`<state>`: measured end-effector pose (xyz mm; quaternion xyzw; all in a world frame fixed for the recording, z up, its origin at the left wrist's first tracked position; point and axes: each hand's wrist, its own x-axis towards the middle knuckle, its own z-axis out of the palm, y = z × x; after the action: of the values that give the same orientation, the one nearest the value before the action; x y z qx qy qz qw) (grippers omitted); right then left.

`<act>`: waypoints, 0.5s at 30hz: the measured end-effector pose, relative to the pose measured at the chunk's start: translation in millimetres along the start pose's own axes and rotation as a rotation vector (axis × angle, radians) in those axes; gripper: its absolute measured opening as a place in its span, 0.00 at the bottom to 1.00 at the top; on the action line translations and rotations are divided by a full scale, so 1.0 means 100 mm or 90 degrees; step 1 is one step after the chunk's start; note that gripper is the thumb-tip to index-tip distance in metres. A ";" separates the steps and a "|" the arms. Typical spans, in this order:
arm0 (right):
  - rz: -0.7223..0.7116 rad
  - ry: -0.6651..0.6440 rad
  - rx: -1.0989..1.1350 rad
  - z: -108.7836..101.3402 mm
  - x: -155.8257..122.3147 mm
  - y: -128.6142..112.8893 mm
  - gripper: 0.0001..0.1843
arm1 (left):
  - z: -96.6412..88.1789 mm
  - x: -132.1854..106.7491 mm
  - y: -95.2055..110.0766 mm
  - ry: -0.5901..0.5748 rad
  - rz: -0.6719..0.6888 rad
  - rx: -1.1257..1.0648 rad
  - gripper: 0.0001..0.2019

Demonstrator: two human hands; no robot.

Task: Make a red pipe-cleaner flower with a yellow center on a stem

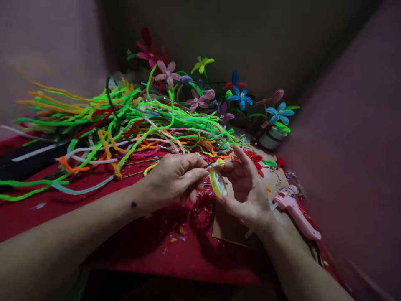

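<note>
My left hand (pixel 177 175) is closed in a pinch on a thin stem, whose pale end carries small yellow tips (pixel 220 161). Those tips reach the fingers of my right hand (pixel 247 194). A roll of yellow-green tape (pixel 214 183) with a white core sits between the thumb and fingers of that right hand, tilted on edge. Whether tape runs from the roll to the stem I cannot make out. Both hands are above the red cloth (pixel 150 246), near its middle.
A large heap of coloured pipe cleaners (pixel 188 117) lies behind the hands. Pipe-cleaner flowers (pixel 241 98) stand at the back. A pink glue gun (pixel 297 213) rests at right by a cardboard sheet (pixel 230 225). Red petals (pixel 255 161) lie beyond my right hand. Scraps litter the cloth.
</note>
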<state>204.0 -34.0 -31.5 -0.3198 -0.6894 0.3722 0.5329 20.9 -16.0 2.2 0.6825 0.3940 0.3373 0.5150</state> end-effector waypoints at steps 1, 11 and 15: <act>0.008 0.001 -0.001 0.00 0.00 0.00 0.45 | 0.01 0.00 -0.02 -0.002 0.015 0.029 0.08; 0.055 -0.020 -0.012 -0.03 -0.01 -0.06 0.47 | 0.01 -0.01 -0.09 -0.058 -0.017 0.071 0.09; 0.064 -0.047 -0.025 -0.05 -0.01 -0.09 0.47 | 0.03 -0.01 -0.07 -0.037 -0.008 0.123 0.08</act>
<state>208.7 -38.4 -23.4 -0.3504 -0.6991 0.3960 0.4813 21.4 -16.8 -5.5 0.7361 0.4135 0.2745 0.4602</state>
